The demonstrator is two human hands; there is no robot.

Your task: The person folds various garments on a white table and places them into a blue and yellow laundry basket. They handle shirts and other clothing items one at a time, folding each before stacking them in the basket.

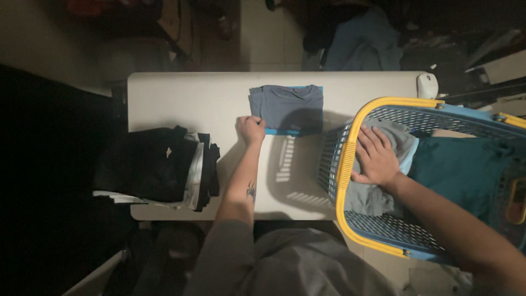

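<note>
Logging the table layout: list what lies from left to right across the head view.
Stack of dark folded clothes → left hand → folded grey garment → right hand on grey cloth in the blue and yellow basket.

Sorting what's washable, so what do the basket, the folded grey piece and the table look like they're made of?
Basket: rigid moulded plastic, judging by its blue lattice walls and smooth yellow rim. Folded grey piece: soft matte knit fabric with a blue edge, probably cotton or a blend. Table: smooth, pale, hard top, likely plastic or laminate.

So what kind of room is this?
Probably a laundry corner at home: a blue laundry basket full of clothes, a folded grey garment on the white table, and a stack of folded clothes.
</note>
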